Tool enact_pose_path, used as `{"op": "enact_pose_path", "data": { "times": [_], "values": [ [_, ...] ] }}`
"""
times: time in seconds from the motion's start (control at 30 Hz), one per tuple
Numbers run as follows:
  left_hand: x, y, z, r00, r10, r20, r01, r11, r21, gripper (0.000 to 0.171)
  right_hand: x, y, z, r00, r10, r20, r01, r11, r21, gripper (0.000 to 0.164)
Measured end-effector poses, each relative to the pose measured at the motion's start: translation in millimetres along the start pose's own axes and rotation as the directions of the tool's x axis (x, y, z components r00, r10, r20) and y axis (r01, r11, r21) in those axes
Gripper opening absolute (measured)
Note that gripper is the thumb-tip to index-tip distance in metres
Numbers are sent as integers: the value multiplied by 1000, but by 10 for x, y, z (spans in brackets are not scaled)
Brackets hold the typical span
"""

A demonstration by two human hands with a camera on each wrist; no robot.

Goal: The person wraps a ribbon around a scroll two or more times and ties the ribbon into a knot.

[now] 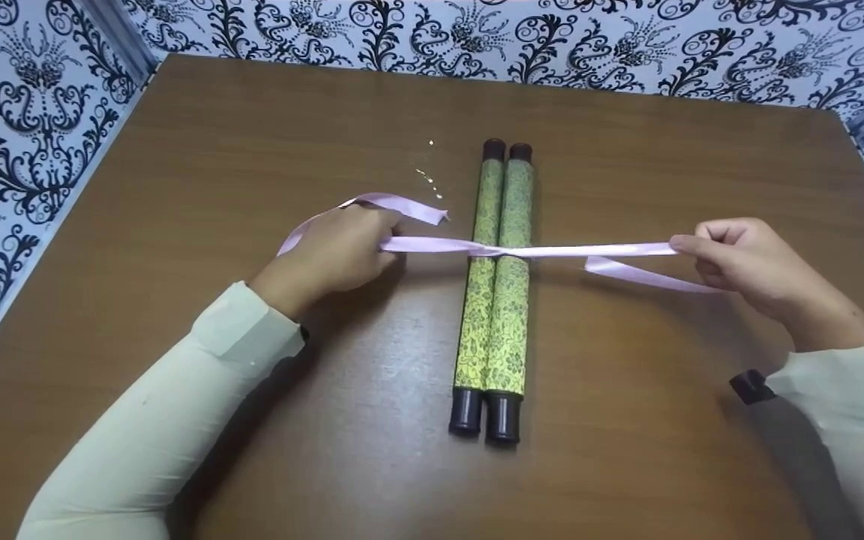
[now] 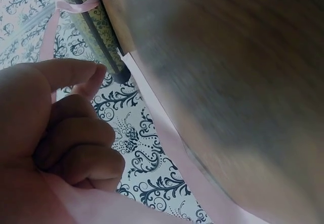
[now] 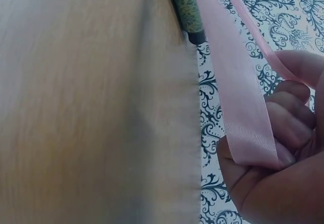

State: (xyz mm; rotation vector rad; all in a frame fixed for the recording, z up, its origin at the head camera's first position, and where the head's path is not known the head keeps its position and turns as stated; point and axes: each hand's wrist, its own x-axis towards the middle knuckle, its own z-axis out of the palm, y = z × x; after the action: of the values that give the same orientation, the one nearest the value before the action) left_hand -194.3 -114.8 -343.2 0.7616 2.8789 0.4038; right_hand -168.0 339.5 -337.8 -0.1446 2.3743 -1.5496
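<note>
Two slim yellow-green patterned tubes with dark end caps, a left one (image 1: 475, 330) and a right one (image 1: 511, 322), lie side by side, resembling rolled scrolls. A lilac ribbon (image 1: 597, 250) wraps across both and crosses on top near their middle. My left hand (image 1: 349, 251) grips one side of it, left of the tubes; that loose end loops back over the hand. To the right, my right hand (image 1: 754, 262) pinches the other side between thumb and fingers, its spare tail (image 1: 649, 277) hanging below. Between the hands the ribbon runs nearly straight. The right wrist view shows the ribbon (image 3: 238, 87) passing into curled fingers.
Everything rests on a brown wooden table (image 1: 312, 465). Black-and-white scroll-patterned covering (image 1: 469, 37) borders its far and side edges. Small bright specks (image 1: 429, 180) show left of the tubes' upper part. A dark band (image 1: 752, 388) juts from the right sleeve.
</note>
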Motion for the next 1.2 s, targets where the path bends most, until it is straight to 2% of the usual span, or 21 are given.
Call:
{"op": "enact_pose_path", "data": {
  "times": [0.13, 0.2, 0.33, 0.47, 0.63, 0.77, 1.0, 1.2],
  "values": [
    [-13, -8, 12, 996, 71, 57, -70, 997, -21, 37, -3, 17, -20, 998, 41, -47, -47, 990, -131, 47],
    [-13, -10, 11, 994, 73, 77, -70, 997, -34, 48, -5, 28, -40, 995, 66, -71, -79, 977, -200, 48],
    [-7, -13, -14, 996, 46, 76, -43, 998, -51, 45, -16, 76, -108, 989, 125, -81, -145, 930, -338, 52],
    [-20, -22, -42, 995, 22, 101, -18, 999, -38, 42, -34, 144, -183, 984, 159, -86, -181, 883, -434, 55],
    [-52, -87, -59, 995, -5, 95, 5, 1000, 2, 43, -62, 206, -279, 980, 166, -105, -196, 861, -469, 58],
    [-100, -198, -76, 996, -17, 91, 16, 1000, 14, 36, -74, 249, -339, 978, 174, -116, -209, 854, -476, 58],
    [-251, -441, -151, 982, -110, 152, 109, 994, 15, 26, -71, 325, -389, 979, 174, -111, -206, 837, -506, 57],
    [-397, -638, -222, 974, -193, 122, 193, 981, 9, 26, -47, 360, -401, 977, 196, -85, -212, 841, -497, 58]
  ]
}}
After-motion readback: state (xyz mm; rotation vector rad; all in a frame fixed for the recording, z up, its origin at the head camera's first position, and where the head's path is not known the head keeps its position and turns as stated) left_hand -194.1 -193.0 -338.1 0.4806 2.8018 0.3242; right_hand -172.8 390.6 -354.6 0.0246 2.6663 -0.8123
